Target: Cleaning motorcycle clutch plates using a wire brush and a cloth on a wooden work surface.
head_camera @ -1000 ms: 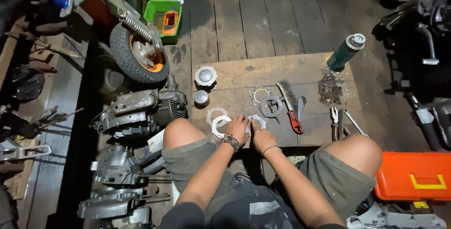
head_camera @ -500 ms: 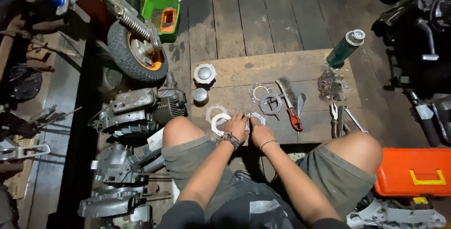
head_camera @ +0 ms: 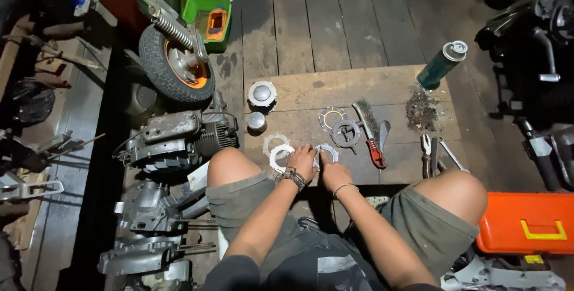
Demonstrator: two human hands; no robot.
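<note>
Dark plank floor point(head_camera: 335, 22), wooden board point(head_camera: 382, 88) at centre frame; a toothed silver metal ring point(head_camera: 327, 150) was pinched by left hand point(head_camera: 303, 161) and right hand point(head_camera: 332, 173).

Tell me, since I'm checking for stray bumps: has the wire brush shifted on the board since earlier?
No. The wire brush lies beside the round plate, unchanged.

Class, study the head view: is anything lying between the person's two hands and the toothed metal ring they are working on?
Nothing visible does. The left hand and right hand both rest right at the toothed ring on the wooden board. Another pale ring lies beside the left hand, not between.
</note>
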